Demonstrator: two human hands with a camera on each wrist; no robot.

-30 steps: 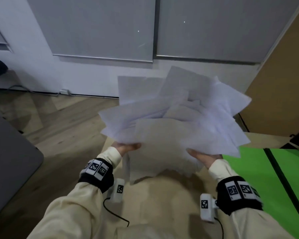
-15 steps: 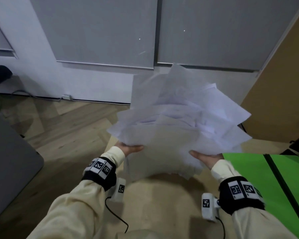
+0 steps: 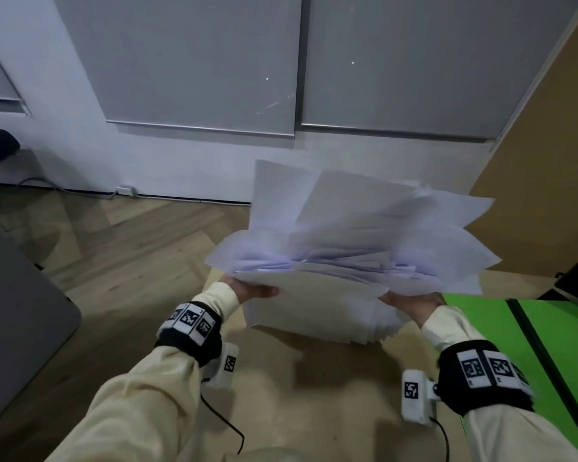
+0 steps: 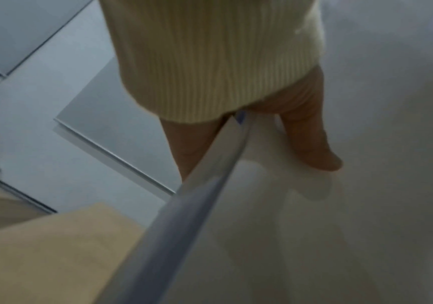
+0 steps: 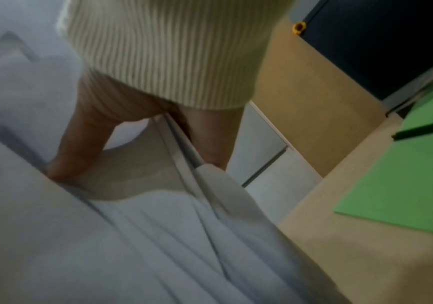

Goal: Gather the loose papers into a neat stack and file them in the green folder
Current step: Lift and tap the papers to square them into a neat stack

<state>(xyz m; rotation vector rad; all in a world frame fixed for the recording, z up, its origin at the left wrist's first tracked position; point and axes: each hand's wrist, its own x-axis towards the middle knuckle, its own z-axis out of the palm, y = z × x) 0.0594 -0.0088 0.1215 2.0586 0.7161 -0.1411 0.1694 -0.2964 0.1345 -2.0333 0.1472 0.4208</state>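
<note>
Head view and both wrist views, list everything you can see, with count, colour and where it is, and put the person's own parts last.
papers: many sheets, count unclear, white, an uneven fanned bundle held above the table between both hands
green folder: one, bright green with a dark spine line, lying open on the table at the right
table: one, light wood, below the papers
roller blinds: two, grey, on the far wall
floor: light wood planks, left of the table
grey surface: one, at the left edge, its kind unclear
left hand: grips the bundle's left edge, thumb on top
right hand: grips the bundle's right edge
sleeves: two, cream ribbed knit
wristbands: two, black with square markers
</note>
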